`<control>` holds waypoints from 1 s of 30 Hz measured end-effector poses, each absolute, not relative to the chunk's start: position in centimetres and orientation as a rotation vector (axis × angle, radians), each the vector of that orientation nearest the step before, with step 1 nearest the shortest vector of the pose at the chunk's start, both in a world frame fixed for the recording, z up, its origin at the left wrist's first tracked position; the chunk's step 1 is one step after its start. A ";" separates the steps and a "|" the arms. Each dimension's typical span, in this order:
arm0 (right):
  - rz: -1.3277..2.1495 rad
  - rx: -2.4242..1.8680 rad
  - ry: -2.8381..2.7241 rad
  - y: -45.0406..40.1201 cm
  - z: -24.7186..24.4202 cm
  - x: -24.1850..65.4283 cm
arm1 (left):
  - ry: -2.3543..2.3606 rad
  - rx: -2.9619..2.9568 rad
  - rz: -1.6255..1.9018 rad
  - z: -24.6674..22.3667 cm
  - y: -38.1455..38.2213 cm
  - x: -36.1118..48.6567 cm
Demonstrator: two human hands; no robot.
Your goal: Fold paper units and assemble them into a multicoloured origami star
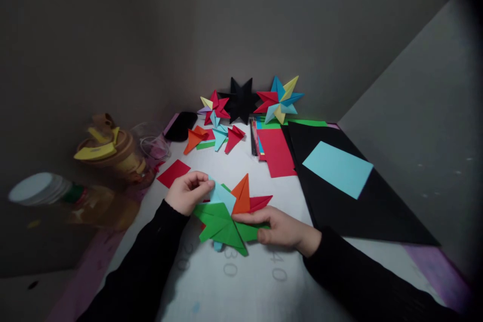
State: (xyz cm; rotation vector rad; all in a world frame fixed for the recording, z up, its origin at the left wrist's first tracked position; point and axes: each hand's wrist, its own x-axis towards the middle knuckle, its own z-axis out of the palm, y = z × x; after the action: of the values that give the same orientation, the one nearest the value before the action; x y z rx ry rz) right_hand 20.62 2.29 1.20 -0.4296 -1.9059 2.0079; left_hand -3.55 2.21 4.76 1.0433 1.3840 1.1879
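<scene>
A folded paper star (219,224) with green, orange, red and light blue points is held just above the white mat. My left hand (189,191) pinches its light blue point between thumb and fingers at the upper left. On the right side, my right hand (281,229) grips the star, index finger lying across the front near the centre and thumb at the green point. The fingers behind the paper are hidden. Just beyond my left hand lies a red paper rectangle (173,173).
Finished paper stars, among them a black one (242,100), lean on the back wall. Folded pieces (234,138) lie before them. Black sheets (339,201) carry a light blue rectangle (338,168) at right. A bottle (75,198) and a lidded cup (116,153) stand left; a phone (181,126) lies behind.
</scene>
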 end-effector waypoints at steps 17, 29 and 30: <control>2.011 -0.435 -1.876 2.6 0.8 20.9 | 1.461 1.032 1.205 5.2 1.6 -2.1; 2.010 -0.478 -1.829 2.5 0.6 20.9 | 1.522 1.153 1.183 5.4 1.4 -2.2; 2.001 -0.479 -1.837 2.5 0.5 20.9 | 1.509 1.144 1.183 5.3 1.5 -2.3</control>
State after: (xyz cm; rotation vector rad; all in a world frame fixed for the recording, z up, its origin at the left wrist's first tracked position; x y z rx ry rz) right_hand 20.94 2.46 0.53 -0.4787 -1.8372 2.0014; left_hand -2.25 1.45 5.29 1.1436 1.5092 1.1833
